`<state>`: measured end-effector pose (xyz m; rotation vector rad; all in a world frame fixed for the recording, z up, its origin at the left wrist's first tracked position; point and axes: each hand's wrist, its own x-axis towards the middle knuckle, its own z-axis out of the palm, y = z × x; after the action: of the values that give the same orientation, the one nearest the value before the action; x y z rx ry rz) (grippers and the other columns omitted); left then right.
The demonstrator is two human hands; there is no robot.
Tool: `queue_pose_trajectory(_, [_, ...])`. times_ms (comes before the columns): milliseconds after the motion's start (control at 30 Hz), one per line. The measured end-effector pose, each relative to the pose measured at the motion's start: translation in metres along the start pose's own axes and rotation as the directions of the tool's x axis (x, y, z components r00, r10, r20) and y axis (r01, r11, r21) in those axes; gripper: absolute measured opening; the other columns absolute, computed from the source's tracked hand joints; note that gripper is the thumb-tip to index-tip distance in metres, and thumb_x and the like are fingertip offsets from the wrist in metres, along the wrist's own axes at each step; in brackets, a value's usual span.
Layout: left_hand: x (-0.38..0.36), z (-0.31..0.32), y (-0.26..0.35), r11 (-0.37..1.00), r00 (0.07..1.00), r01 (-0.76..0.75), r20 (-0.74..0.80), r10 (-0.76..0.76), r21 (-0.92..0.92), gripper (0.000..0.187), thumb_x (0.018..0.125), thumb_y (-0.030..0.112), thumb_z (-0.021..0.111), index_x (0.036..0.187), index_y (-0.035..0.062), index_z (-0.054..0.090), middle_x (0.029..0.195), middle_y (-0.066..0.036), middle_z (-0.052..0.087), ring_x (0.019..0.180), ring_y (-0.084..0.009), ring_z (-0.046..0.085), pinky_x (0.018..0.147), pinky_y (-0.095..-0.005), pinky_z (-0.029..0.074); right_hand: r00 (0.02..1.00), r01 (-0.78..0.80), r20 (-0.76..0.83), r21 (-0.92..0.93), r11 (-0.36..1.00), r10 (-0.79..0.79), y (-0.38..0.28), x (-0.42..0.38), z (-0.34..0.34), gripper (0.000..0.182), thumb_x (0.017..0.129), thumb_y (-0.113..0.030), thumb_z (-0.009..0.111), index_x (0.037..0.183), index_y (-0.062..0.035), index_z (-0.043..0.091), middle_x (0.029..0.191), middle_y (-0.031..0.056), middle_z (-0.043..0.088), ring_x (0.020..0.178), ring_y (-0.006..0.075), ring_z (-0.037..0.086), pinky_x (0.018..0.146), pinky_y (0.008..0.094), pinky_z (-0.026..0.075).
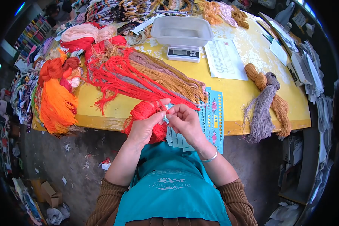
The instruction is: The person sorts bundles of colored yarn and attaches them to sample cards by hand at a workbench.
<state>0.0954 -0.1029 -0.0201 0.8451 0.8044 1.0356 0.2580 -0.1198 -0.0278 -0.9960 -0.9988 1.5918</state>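
yarn [136,114] fills left hand [146,127] at table edge [233,126], well apart from scale [183,54].

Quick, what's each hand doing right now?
Left hand: closed, holding the red thread bundle.
Right hand: closed in a pinch beside it; what's pinched can't be told.

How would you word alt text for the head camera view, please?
A person's left hand holds a red thread bundle at the edge of a yellow table, the right hand beside it. Teal cards with holes lie nearby; behind are long multicoloured threads, a digital scale, a translucent tub and a printed sheet.
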Motion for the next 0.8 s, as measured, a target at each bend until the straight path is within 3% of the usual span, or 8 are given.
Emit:
queue_pose_trajectory(267, [0.000,-0.004,0.000,0.997,0.999,-0.035,-0.013,0.036,0.072,0.032,0.093,0.013,0.060,0.121,-0.0029,0.059,0.091,-0.002,0.061,0.075,-0.0058,0.051,0.068,-0.0203,0.043,1.000,-0.022,-0.013,0.082,0.996,0.023,0.005,0.003,-0.004,0.009,0.094,-0.012,0.059,0.092,-0.0036,0.058,0.071,0.0004,0.060,0.050,0.0028,0.044,0.043,0.0179,0.032])
queue_pose_trajectory(367, [0.002,-0.024,-0.001,0.982,0.978,0.174,0.130,-0.163,-0.077,0.031,0.098,0.025,0.052,0.103,-0.0017,0.067,0.082,-0.005,0.060,0.070,-0.0103,0.053,0.065,-0.0231,0.044,0.945,-0.326,0.244,0.711,0.623,0.216,0.008,0.007,-0.016,0.012,0.096,-0.017,0.053,0.091,-0.0063,0.054,0.072,0.0016,0.055,0.045,0.0045,0.035,0.038,0.0191,0.025])
queue_pose_trajectory(500, [0.005,-0.019,0.000,0.934,0.971,0.165,0.217,-0.098,-0.316,0.044,0.100,0.035,0.045,0.120,-0.0011,0.059,0.112,-0.011,0.063,0.102,-0.0188,0.059,0.089,-0.0331,0.046,0.918,-0.395,0.371,0.841,0.369,0.138,0.019,0.010,-0.018,0.012,0.095,-0.018,0.056,0.097,-0.0061,0.057,0.068,-0.0025,0.045,0.045,0.0041,0.033,0.039,0.0180,0.024])
queue_pose_trajectory(533, [0.004,-0.010,0.004,0.923,0.974,0.147,0.214,-0.073,-0.357,0.047,0.099,0.036,0.044,0.125,-0.0013,0.055,0.122,-0.013,0.058,0.111,-0.0213,0.055,0.096,-0.0344,0.043,0.917,-0.397,0.373,0.841,0.368,0.140,0.020,0.010,-0.015,0.012,0.095,-0.018,0.056,0.097,-0.0061,0.057,0.068,-0.0025,0.045,0.045,0.0041,0.033,0.039,0.0180,0.024])
queue_pose_trajectory(600, [0.004,-0.006,0.006,0.908,0.977,0.130,0.209,-0.049,-0.397,0.050,0.099,0.036,0.043,0.130,-0.0015,0.051,0.133,-0.015,0.052,0.120,-0.0237,0.051,0.102,-0.0358,0.039,0.955,-0.284,0.275,0.735,0.615,0.113,0.019,0.010,-0.010,0.018,0.096,-0.017,0.054,0.109,-0.0051,0.059,0.062,-0.0049,0.036,0.045,0.0041,0.031,0.040,0.0177,0.026])
queue_pose_trajectory(667, [0.005,-0.011,0.001,0.933,0.971,0.107,0.238,-0.024,-0.343,0.052,0.100,0.036,0.041,0.134,-0.0030,0.046,0.142,-0.016,0.045,0.130,-0.0251,0.044,0.111,-0.0376,0.032,0.961,-0.261,0.251,0.694,0.671,0.114,0.013,0.008,-0.003,0.018,0.093,-0.013,0.061,0.109,-0.0055,0.063,0.062,-0.0062,0.046,0.044,0.0030,0.031,0.040,0.0181,0.022])
queue_pose_trajectory(733, [0.003,-0.008,0.000,0.956,0.973,0.088,0.231,-0.022,-0.280,0.052,0.100,0.035,0.040,0.135,-0.0035,0.046,0.141,-0.015,0.046,0.130,-0.0248,0.044,0.110,-0.0380,0.032,0.987,-0.153,0.017,0.380,0.912,0.159,0.006,0.006,0.008,0.016,0.090,-0.011,0.065,0.105,-0.0056,0.066,0.068,-0.0052,0.057,0.045,0.0012,0.032,0.041,0.0183,0.022])
queue_pose_trajectory(800, [0.004,-0.007,-0.003,0.985,0.973,0.047,0.230,-0.008,-0.168,0.053,0.102,0.035,0.036,0.136,-0.0040,0.044,0.141,-0.015,0.046,0.129,-0.0243,0.045,0.111,-0.0387,0.032,0.992,-0.124,0.008,0.324,0.938,0.128,0.009,0.005,0.011,0.015,0.088,-0.009,0.067,0.102,-0.0057,0.067,0.077,-0.0034,0.064,0.048,-0.0003,0.036,0.043,0.0178,0.024])
